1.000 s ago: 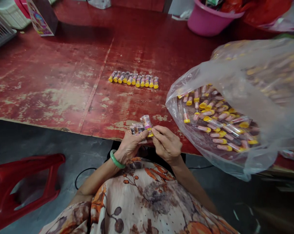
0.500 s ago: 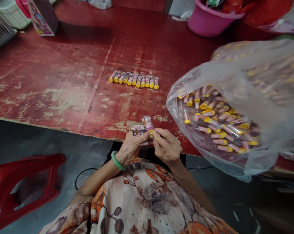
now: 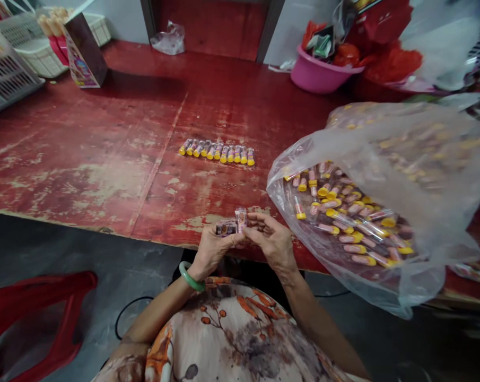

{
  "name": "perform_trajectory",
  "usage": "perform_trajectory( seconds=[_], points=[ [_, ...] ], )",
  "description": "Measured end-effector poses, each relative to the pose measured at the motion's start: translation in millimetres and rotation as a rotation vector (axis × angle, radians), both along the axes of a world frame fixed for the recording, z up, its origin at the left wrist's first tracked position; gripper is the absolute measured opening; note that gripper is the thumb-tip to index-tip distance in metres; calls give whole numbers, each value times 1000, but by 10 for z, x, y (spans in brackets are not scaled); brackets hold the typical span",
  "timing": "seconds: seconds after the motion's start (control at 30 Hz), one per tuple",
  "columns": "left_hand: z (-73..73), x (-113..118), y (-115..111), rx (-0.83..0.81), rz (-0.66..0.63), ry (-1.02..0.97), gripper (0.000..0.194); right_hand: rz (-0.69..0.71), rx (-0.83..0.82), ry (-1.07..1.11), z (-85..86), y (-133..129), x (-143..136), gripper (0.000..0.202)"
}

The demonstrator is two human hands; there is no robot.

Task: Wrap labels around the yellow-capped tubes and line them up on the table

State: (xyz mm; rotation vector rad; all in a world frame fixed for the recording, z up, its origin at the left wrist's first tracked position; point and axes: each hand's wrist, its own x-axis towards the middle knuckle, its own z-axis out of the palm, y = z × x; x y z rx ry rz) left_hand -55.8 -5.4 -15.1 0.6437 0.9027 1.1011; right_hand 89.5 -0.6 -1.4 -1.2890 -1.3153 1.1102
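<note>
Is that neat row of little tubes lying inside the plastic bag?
No, the row of tubes lies on the red table, outside the plastic bag.

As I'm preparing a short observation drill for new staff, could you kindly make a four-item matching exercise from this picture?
Things
1. basin
2. printed pieces
3. bangle
4. row of tubes

Places, colours or states
A. held by the left hand, with the right hand touching one
B. yellow-ended, lying side by side on the table
C. pink, toward the table's far side
D. green, worn around the left wrist

Pairs
1-C, 2-A, 3-D, 4-B
</note>
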Motion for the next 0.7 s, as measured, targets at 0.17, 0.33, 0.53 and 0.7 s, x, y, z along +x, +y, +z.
perform_trajectory(
  seconds=[0.17,0.33,0.53,0.7],
  points=[
    [-33,-66,92,-62,78,-19,38,3,-204,221,5,338,-149,34],
    [-119,-253,168,-221,240,-153,42,-198,-175,59,-82,1021,-178,38],
    [-86,-434,84,-316,250,-267,25,-100,-144,-79,-235,1626,-779,32],
    [-14,-671,-16,-245,337,-319,23,-32,-98,-201,-329,1943,-1585,24]
  ],
)
